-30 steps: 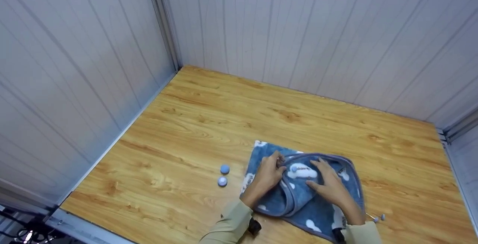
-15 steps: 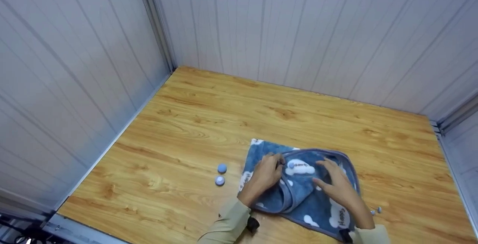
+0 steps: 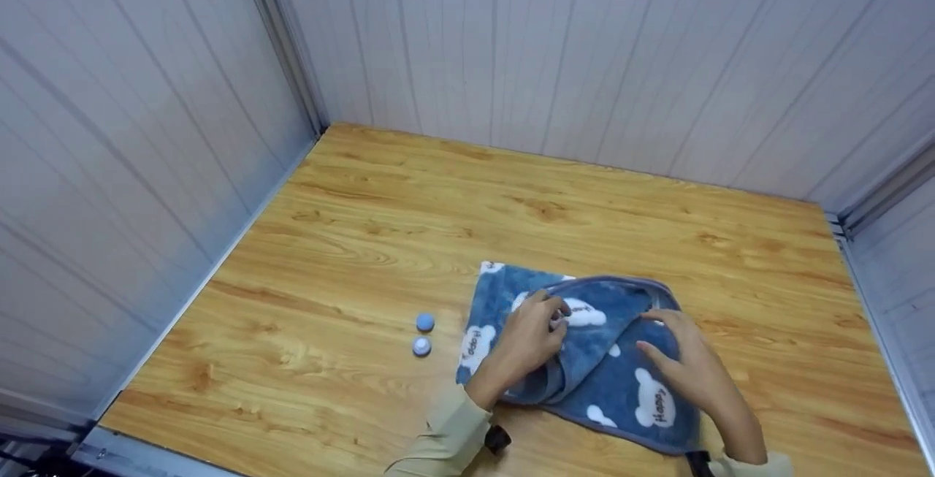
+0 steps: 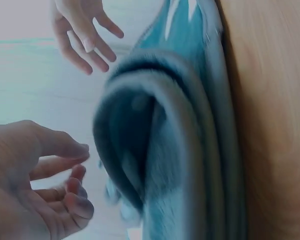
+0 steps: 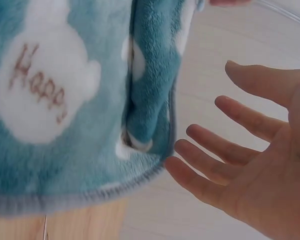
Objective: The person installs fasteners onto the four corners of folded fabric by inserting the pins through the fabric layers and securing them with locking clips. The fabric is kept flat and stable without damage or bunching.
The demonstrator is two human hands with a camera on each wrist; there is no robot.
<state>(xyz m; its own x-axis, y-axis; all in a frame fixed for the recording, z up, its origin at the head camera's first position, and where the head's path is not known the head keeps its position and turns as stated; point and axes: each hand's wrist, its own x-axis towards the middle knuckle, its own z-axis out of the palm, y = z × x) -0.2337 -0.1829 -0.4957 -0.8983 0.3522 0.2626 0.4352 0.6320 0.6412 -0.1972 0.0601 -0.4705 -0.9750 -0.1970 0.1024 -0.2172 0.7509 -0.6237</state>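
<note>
A blue fleece cloth [image 3: 643, 360] with white bear-like patches and "Happy" lettering lies folded over itself, its bound edge curling in a loop in the left wrist view. My left hand [image 3: 529, 334] is over the upper fold, thumb and fingertips closed around a small pale-blue round piece [image 3: 557, 316], mostly covered by the fingers. My right hand [image 3: 690, 360] is spread at the cloth's right side, fingertips by the fold's edge. In the right wrist view the fingers [image 5: 205, 185] are straight and apart, with nothing between them.
Left of the cloth, a blue round cap [image 3: 425, 322] and a white-topped blue one [image 3: 421, 346] stand on the wooden table [image 3: 350, 272]. Pale panel walls [image 3: 467, 53] enclose the back and sides. A thin metal line [image 5: 45, 227] shows below the cloth's hem.
My left hand has come in over the small blue piece on the cloth, and its fingers now cover it. My right hand has drawn away to the right. The view has shifted slightly.
</note>
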